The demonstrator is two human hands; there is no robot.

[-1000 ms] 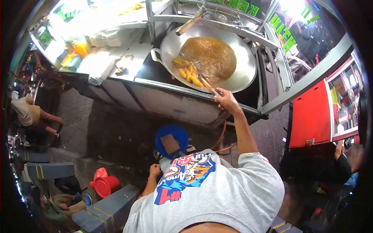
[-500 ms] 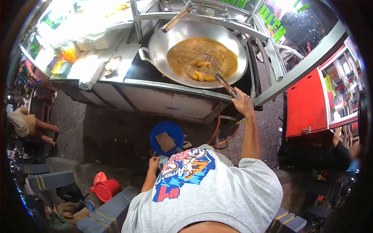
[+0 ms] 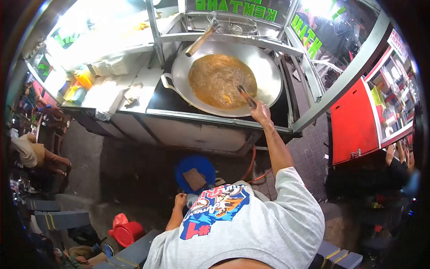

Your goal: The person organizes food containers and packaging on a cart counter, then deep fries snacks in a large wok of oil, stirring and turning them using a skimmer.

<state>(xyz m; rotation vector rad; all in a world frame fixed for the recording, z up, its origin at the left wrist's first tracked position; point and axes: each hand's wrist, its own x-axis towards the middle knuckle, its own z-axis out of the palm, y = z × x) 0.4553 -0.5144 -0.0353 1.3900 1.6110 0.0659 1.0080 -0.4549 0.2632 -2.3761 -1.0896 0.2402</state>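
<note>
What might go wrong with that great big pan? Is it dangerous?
It might be. The brown liquid in the big pan looks like hot frying oil, so it could splash the bare right hand, which grips a tool's handle close to the rim. Another wooden handle juts out above the pan; if bumped, it might fall in and splatter.
</note>
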